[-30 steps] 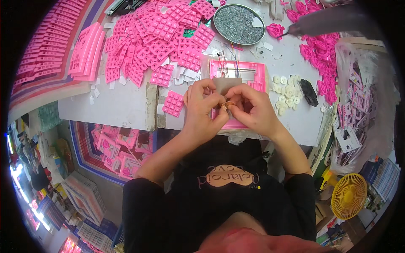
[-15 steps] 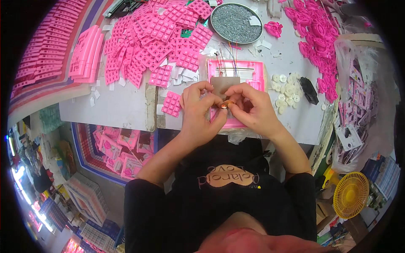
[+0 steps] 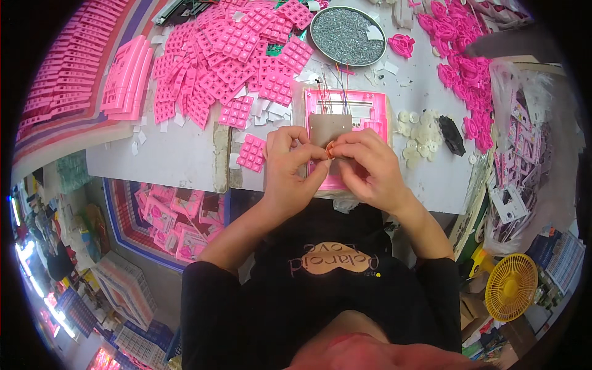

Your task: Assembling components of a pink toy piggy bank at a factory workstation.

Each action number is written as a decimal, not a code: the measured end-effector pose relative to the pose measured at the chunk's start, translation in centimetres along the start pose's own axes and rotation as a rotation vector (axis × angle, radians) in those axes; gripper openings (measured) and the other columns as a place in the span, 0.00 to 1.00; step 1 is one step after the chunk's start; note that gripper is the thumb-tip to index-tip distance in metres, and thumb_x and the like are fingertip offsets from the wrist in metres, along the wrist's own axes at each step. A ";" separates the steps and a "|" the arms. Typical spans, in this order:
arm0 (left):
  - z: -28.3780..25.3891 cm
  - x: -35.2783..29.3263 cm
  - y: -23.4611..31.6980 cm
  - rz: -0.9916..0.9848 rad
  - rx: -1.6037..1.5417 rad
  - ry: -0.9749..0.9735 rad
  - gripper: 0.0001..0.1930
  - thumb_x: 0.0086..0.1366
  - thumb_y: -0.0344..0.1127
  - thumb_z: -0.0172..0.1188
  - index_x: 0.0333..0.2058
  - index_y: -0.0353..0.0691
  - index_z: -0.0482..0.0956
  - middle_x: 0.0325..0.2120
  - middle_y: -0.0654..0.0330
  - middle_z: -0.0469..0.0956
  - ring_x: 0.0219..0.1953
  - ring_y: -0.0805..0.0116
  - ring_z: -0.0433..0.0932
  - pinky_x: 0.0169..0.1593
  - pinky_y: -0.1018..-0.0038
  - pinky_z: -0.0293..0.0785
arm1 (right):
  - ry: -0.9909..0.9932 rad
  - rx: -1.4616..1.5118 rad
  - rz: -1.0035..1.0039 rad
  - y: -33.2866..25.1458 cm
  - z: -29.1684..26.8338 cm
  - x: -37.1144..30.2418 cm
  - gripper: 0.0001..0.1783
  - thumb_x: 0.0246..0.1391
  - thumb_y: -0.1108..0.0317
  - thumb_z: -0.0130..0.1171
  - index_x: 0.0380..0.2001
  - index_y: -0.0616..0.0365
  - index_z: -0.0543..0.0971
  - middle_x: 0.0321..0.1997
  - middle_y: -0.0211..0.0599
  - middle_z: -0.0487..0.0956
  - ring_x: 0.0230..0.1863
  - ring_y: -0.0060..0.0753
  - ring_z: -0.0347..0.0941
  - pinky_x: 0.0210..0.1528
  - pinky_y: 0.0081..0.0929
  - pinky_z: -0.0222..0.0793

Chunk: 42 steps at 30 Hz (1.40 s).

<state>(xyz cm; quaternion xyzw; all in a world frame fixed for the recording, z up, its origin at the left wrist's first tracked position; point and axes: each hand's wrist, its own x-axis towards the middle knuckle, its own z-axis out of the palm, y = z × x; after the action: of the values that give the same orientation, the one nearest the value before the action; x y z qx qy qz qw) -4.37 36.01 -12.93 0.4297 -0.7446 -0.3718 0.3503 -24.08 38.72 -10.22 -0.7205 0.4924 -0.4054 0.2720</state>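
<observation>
Pinches curved orange piece (image 3: 330, 150) in left hand (image 3: 288, 165), touches it with part-spread right hand (image 3: 377, 169), above pink plastic casing (image 3: 379, 112).

Small curved orange piece (image 3: 330, 150), held over pink casing (image 3: 380, 114), lying flat.

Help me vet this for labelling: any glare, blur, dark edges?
All in the head view: lights at far left glare white; the dark shape at upper right looks blurred; black fisheye borders fill the corners; the orange piece shows little detail.
</observation>
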 end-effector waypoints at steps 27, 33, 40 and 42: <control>-3.6 4.1 0.1 -0.441 -0.466 -0.575 0.10 0.67 0.27 0.62 0.45 0.32 0.79 0.31 0.61 0.83 0.30 0.80 0.80 0.34 0.79 0.76 | -0.039 -0.310 -0.299 0.2 0.5 -0.8 0.12 0.41 0.74 0.66 0.34 0.59 0.82 0.43 0.35 0.82 0.44 0.41 0.79 0.34 0.30 0.78; -2.5 2.9 0.5 0.089 -0.004 -0.437 0.07 0.62 0.25 0.63 0.39 0.36 0.78 0.30 0.55 0.78 0.31 0.59 0.80 0.35 0.67 0.75 | -0.035 -0.441 -0.276 0.0 0.8 -1.4 0.11 0.40 0.69 0.65 0.31 0.58 0.82 0.41 0.33 0.79 0.44 0.41 0.74 0.42 0.36 0.73; -1.5 1.4 0.0 0.168 0.097 -0.325 0.09 0.59 0.25 0.63 0.38 0.38 0.75 0.30 0.52 0.75 0.34 0.48 0.77 0.37 0.59 0.74 | -0.156 -0.460 -0.237 0.3 1.1 -1.5 0.10 0.42 0.67 0.61 0.31 0.57 0.82 0.37 0.32 0.76 0.43 0.39 0.71 0.44 0.36 0.67; -1.3 1.3 0.0 0.174 0.111 -0.319 0.10 0.59 0.25 0.63 0.39 0.38 0.74 0.30 0.52 0.75 0.34 0.48 0.77 0.37 0.59 0.74 | -0.191 -0.469 -0.229 0.2 1.0 -1.4 0.11 0.42 0.67 0.61 0.32 0.57 0.83 0.37 0.32 0.75 0.45 0.39 0.71 0.45 0.36 0.67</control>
<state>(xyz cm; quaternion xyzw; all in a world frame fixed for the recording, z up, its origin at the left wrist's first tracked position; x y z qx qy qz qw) -3.72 34.53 -12.06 0.3180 -0.8444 -0.3620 0.2341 -23.56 39.93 -11.33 -0.8498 0.4603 -0.2387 0.0953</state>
